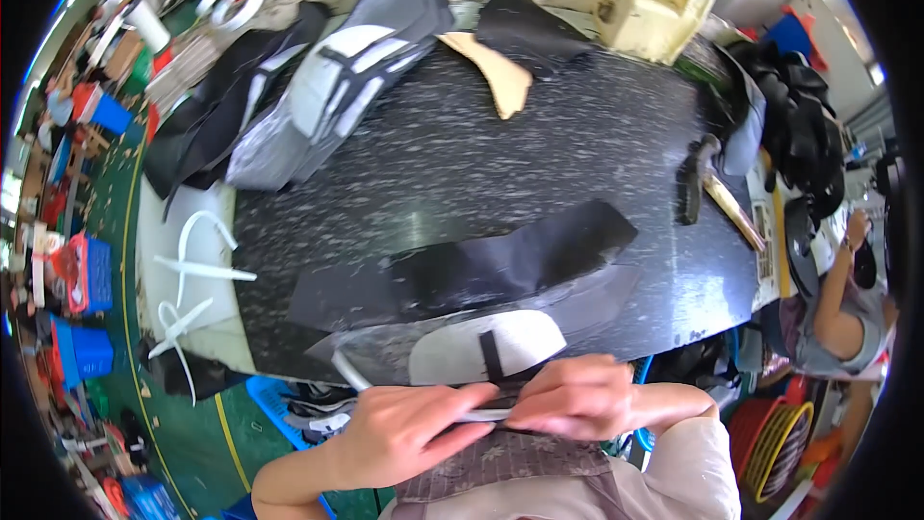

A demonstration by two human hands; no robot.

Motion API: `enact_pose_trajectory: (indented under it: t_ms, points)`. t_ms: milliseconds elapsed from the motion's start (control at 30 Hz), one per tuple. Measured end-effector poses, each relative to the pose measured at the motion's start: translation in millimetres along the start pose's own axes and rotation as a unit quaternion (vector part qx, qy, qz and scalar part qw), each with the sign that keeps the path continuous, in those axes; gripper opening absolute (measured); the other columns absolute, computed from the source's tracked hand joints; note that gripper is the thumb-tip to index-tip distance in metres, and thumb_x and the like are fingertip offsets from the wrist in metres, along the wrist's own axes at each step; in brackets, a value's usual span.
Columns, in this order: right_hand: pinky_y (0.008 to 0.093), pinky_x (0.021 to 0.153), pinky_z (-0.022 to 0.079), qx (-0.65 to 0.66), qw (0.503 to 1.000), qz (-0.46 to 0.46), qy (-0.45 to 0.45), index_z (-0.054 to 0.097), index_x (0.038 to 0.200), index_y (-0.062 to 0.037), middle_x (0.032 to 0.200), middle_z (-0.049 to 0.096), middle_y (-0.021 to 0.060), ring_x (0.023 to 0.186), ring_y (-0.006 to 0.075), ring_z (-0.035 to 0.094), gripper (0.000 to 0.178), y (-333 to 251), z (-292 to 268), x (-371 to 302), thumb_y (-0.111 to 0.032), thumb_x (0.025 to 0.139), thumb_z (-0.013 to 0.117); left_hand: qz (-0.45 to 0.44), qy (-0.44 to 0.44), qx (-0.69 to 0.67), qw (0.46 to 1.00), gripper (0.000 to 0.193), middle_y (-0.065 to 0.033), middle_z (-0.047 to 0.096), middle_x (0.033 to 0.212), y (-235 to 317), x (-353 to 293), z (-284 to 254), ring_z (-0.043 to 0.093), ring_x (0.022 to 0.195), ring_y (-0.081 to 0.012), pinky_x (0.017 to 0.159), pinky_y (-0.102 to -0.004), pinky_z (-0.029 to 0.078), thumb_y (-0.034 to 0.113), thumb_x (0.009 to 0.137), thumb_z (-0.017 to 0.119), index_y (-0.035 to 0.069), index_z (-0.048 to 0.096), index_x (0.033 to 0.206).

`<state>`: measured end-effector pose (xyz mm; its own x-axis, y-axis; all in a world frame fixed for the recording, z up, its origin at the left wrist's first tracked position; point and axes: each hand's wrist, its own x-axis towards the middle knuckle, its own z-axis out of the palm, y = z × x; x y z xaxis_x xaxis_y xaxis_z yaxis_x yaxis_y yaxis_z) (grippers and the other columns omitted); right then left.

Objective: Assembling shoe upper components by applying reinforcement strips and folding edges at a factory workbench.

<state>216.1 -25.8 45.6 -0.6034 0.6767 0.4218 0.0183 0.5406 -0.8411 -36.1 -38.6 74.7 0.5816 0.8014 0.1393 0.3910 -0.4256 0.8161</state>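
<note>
At the table's near edge a dark grey sheet piece (380,347) carries a white rounded panel (448,351) with a black strip (492,356) across it. My left hand (409,429) and my right hand (573,397) are closed on the near edge of this piece, fingers pinched close together. A thin pale edge shows between their fingertips. One end of a white strip (349,371) sticks out beside my left hand. Just beyond lies a black curved sheet piece (510,265), overlapping the grey one. My fingers partly hide the near edge.
Layered grey and white cut pieces (351,87) lie at the far left, white strips (205,270) at the left edge. A beige piece (500,77) lies at the back. A hammer (731,207) rests at right. Beyond it, a person (847,303) works beside black pieces.
</note>
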Motion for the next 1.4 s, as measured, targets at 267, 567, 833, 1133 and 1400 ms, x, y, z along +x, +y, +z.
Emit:
enact_pose_trajectory:
  t_ms: [267, 567, 833, 1133, 1400]
  points:
    - [0.0321, 0.06, 0.055, -0.319, 0.929, 0.146, 0.117, 0.071, 0.094, -0.0054, 0.084, 0.07, 0.0072, 0.073, 0.0237, 0.07, 0.016, 27.8, -60.4, -13.4, -0.003, 0.079, 0.077, -0.024, 0.104, -0.018, 0.994, 0.018, -0.0111, 0.071, 0.083, -25.9, 40.3, 30.4, 0.07, 0.071, -0.0195, 0.061, -0.0289, 0.053, -0.005, 0.075, 0.077, 0.0, 0.068, 0.09]
    - [0.032, 0.053, 0.051, -0.339, 0.927, 0.139, 0.077, 0.066, 0.088, -0.0079, 0.078, 0.064, 0.0036, 0.064, 0.0197, 0.065, 0.018, 44.3, -66.0, -0.7, -0.007, 0.076, 0.079, -0.071, 0.138, -0.071, 0.985, 0.021, -0.0119, 0.069, 0.085, -32.2, 44.9, 38.4, 0.069, 0.065, -0.0177, 0.052, -0.0264, 0.053, -0.008, 0.079, 0.075, 0.0, 0.07, 0.098]
    - [0.0276, 0.064, 0.049, -0.397, 0.914, -0.069, -0.044, 0.071, 0.104, -0.0139, 0.097, 0.061, 0.0011, 0.075, 0.0133, 0.06, 0.035, 54.3, -81.6, 4.6, -0.018, 0.07, 0.071, -0.172, 0.141, -0.128, 0.967, 0.018, -0.0111, 0.067, 0.086, -37.6, 47.4, 38.5, 0.067, 0.069, -0.0185, 0.057, -0.0282, 0.052, -0.005, 0.081, 0.073, 0.0, 0.071, 0.098]
    - [0.0279, 0.09, 0.052, -0.347, 0.917, -0.117, -0.157, 0.069, 0.112, -0.0028, 0.121, 0.065, 0.0077, 0.103, 0.0173, 0.065, 0.035, 41.4, -43.8, 20.4, -0.015, 0.08, 0.063, -0.189, 0.108, -0.043, 0.975, 0.02, -0.0078, 0.064, 0.088, -27.9, 57.6, 31.8, 0.064, 0.066, -0.0188, 0.055, -0.0316, 0.051, -0.005, 0.079, 0.073, 0.002, 0.069, 0.098]
    - [0.027, 0.09, 0.054, -0.362, 0.913, -0.083, -0.17, 0.067, 0.116, -0.0027, 0.121, 0.066, 0.0098, 0.105, 0.0181, 0.065, 0.039, 42.7, -38.6, 22.8, -0.016, 0.08, 0.06, -0.107, 0.165, 0.06, 0.979, 0.02, -0.0108, 0.069, 0.083, -39.5, 26.9, 17.1, 0.068, 0.068, -0.0246, 0.057, -0.0319, 0.053, -0.005, 0.074, 0.078, 0.002, 0.069, 0.09]
